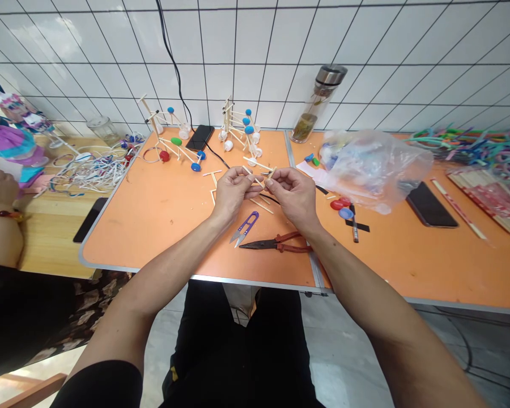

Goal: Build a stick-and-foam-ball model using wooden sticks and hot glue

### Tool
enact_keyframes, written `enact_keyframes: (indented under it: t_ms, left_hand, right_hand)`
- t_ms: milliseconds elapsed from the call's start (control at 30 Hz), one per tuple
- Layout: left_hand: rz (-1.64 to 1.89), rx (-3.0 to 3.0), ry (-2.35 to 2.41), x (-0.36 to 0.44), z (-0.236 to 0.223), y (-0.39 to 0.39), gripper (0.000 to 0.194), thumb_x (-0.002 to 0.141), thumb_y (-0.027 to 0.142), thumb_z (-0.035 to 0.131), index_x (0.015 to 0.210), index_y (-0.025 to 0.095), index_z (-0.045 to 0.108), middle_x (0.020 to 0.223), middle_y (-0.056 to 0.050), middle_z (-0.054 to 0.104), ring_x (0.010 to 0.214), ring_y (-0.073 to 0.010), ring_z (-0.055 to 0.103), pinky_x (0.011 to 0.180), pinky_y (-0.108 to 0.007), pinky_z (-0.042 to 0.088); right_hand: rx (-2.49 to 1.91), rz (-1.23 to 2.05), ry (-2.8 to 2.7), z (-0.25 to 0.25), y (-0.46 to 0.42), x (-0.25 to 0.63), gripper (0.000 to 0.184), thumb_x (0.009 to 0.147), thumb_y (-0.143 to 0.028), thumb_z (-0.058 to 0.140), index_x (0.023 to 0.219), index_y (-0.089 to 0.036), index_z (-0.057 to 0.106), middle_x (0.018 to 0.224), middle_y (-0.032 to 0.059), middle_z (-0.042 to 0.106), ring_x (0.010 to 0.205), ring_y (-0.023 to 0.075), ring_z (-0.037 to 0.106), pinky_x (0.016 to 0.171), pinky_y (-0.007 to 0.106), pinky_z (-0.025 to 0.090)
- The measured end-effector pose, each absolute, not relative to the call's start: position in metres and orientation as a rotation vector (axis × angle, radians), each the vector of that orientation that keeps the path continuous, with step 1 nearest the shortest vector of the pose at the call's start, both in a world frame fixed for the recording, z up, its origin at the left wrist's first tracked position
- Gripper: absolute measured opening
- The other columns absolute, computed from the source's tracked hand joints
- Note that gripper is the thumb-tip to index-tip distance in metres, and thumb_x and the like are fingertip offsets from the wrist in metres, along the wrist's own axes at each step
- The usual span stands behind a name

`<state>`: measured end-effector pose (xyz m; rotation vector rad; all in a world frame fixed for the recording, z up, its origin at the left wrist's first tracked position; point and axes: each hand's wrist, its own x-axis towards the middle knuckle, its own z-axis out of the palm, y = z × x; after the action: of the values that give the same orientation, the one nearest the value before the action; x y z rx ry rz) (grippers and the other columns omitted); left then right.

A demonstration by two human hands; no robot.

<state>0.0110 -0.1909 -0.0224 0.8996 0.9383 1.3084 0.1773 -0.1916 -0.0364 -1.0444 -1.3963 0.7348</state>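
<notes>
You've got both hands drawn in at centre frame: your left hand and right hand are each in a narrow pinch on a small frame of thin wooden sticks, held just above the orange table. Those sticks look slender, so a hard squeeze at a joint could snap one or pop it loose, and a fingertip slip could scatter the short loose sticks lying under your hands. Right below, the purple thread snips and red-handled long-nose pliers sit close to your wrists; drop your hands carelessly and their points could catch you. Up at top centre, the stick models with blue beads stand within reach, so a wide swing of the sticks could knock them over. Off to the right, the plastic bag could snag a stick end.
</notes>
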Motion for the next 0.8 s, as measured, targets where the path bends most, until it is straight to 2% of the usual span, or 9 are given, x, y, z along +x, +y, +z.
enact_keyframes:
  t_ms: [367,667,800]
  left_hand:
    - [1.319,0.89,0.895,0.0107,-0.0223,-0.1905,0.012,0.098,0.018,0.075,0.096,0.019,0.064,0.098,-0.005,0.087,0.069,-0.0139,0.082,0.066,-0.022,0.063]
    - [1.297,0.888,0.947,0.0112,-0.0213,-0.1904,0.021,0.095,0.026,0.083,0.097,0.02,0.063,0.104,-0.005,0.088,0.073,-0.0141,0.083,0.068,-0.021,0.063]
    - [1.287,0.864,0.966,0.0112,-0.0194,-0.1908,0.023,0.094,0.026,0.084,0.098,0.021,0.062,0.104,-0.005,0.088,0.074,-0.0143,0.083,0.068,-0.021,0.062]
  right_hand:
    - [-1.034,0.731,-1.418,-0.035,-0.1926,0.1783,0.03,0.087,-0.048,0.09,0.089,-0.023,0.074,0.084,0.0001,0.075,0.073,0.0167,0.072,0.07,0.031,0.058]
    - [-1.042,0.718,-1.424,-0.0353,-0.1921,0.1785,0.032,0.087,-0.051,0.09,0.088,-0.023,0.073,0.083,0.0001,0.074,0.07,0.016,0.069,0.066,0.031,0.056]
    - [-1.042,0.711,-1.433,-0.0362,-0.1914,0.1788,0.032,0.087,-0.051,0.09,0.087,-0.024,0.074,0.083,0.0004,0.075,0.072,0.0167,0.07,0.069,0.032,0.058]
